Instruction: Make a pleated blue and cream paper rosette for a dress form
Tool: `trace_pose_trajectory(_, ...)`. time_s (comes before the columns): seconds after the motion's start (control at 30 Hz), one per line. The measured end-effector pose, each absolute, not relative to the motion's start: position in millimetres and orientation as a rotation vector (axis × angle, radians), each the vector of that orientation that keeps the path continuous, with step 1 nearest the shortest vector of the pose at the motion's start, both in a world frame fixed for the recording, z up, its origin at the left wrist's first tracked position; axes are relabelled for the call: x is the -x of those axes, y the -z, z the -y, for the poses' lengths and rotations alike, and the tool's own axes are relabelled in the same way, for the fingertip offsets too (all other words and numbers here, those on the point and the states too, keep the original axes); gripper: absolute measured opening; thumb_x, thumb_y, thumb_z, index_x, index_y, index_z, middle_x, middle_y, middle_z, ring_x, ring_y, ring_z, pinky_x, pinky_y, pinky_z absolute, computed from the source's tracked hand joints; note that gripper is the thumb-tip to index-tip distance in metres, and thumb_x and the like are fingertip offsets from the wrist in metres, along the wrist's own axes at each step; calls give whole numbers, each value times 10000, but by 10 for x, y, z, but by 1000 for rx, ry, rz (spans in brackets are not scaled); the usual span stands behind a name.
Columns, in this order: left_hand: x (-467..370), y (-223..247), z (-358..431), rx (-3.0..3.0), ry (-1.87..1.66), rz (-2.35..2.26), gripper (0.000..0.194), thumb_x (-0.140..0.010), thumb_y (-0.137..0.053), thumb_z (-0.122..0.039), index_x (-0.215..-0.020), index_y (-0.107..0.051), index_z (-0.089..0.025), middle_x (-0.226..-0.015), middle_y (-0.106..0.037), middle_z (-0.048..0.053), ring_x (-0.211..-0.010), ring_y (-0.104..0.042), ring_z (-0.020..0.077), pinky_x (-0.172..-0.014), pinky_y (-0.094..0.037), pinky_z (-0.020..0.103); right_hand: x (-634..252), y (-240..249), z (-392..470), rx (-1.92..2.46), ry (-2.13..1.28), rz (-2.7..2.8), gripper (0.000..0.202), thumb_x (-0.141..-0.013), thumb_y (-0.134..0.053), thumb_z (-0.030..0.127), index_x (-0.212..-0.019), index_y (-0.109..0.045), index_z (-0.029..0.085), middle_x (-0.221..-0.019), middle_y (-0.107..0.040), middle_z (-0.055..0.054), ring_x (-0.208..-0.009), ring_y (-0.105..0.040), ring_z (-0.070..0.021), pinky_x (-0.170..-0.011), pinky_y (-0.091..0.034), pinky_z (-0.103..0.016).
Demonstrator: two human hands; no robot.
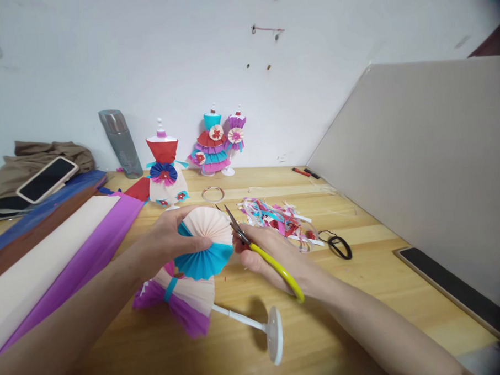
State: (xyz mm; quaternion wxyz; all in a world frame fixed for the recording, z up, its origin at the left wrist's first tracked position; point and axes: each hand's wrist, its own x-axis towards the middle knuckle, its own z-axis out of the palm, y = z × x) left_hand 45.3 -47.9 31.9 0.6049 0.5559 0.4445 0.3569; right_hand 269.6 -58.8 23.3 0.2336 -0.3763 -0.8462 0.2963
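A round pleated paper rosette [206,261], half cream and half turquoise, is pinched between the thumb and fingers of my left hand [175,232]. My right hand [263,250] is closed around a pair of scissors with yellow handles [278,266]. Their blades point up and away, parted, at the rosette's right edge; whether they touch it I cannot tell. Beneath the rosette a small mannequin stand lies on its side, wearing a cream and purple paper dress [189,309] with a turquoise band. Its white round base [274,335] points right.
Paper scraps [276,219] lie beyond my right hand, with a black hair tie [339,246] beside them. Several dressed mannequins, one in red and cream [163,152], and a grey bottle [121,143] stand behind. Crepe paper [61,240] and a phone [47,180] lie left; a pale board [430,146] borders the right.
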Motion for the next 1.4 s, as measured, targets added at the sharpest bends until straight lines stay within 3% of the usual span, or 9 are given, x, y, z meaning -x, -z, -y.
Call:
trace_pose_trajectory(0.27,-469,-294,486,-1283,-820,-1009,440,-613,-827,-313,-1009,-711,-160,-839,-753,48,-731,-688,207,-643,-542,281,-2701,-206,596,1035,-791,2354,764,-832,-207,842,-857,-536,154,-747,-571,-54,-644,-501,-163,-577,-332,-275)
trace_pose_trajectory(0.53,-453,-280,471,-1383,-829,-1054,525,-620,-820,-348,-1102,-697,-180,-883,-751,62,-757,-689,215,-623,-547,280,-2691,-228,611,1102,-766,2358,821,-806,-172,868,-850,-570,151,-692,-567,-49,-604,-481,-161,-555,-308,-271)
trace_pose_trajectory(0.83,-449,-294,482,-1372,-851,-1061,471,-612,-812,-319,-1048,-714,-169,-883,-745,71,-745,-685,214,-621,-549,284,-2703,-208,608,1128,-751,2352,893,-797,-164,877,-906,-623,119,-676,-571,-59,-587,-521,-171,-554,-320,-276)
trace_pose_trajectory(1.07,-422,-325,467,-1398,-841,-1067,420,-602,-826,-324,-985,-730,-180,-861,-747,52,-742,-687,216,-626,-549,281,-2705,-224,618,1157,-736,2367,876,-784,-152,885,-837,-593,130,-650,-559,-54,-565,-484,-154,-538,-296,-267)
trace_pose_trajectory(1.4,-358,-384,453,-1428,-742,-1064,528,-593,-845,-373,-1073,-713,-197,-936,-756,47,-872,-703,248,-673,-566,284,-2731,-190,627,1216,-718,2368,748,-784,-237,880,-717,-486,177,-582,-481,-6,-514,-432,-121,-506,-255,-249)
